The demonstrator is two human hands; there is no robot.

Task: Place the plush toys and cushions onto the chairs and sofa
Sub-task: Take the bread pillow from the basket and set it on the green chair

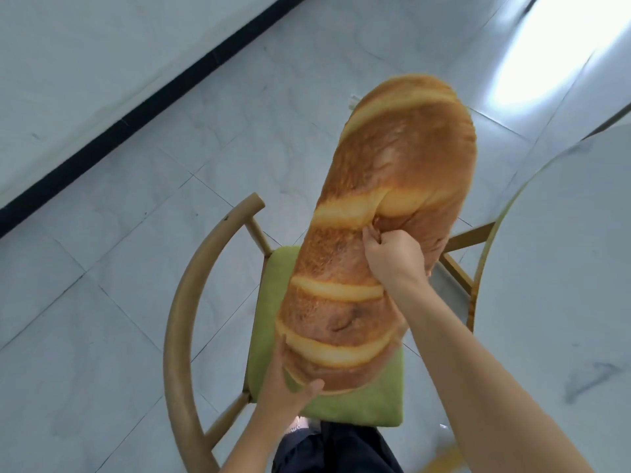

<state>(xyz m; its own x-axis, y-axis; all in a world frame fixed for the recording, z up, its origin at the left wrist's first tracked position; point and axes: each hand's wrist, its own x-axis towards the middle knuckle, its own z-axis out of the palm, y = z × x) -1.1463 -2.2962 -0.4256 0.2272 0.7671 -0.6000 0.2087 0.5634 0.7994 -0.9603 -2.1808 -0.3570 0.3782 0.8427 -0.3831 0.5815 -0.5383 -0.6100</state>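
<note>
The left hand (286,380) holds the near end of the bread pillow (382,216). The right hand (392,254) grabs its middle. A chair (191,302) with a green seat is under both hands.

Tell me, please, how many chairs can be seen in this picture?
1. The wooden chair with a green seat pad stands below the bread-shaped cushion, beside the white round table. Others may stand outside the view.

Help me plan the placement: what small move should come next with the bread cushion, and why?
Probably lower it onto the green seat. The bread cushion hangs lengthwise above the chair; the left hand holds its near end and the right hand pinches its middle.
</note>
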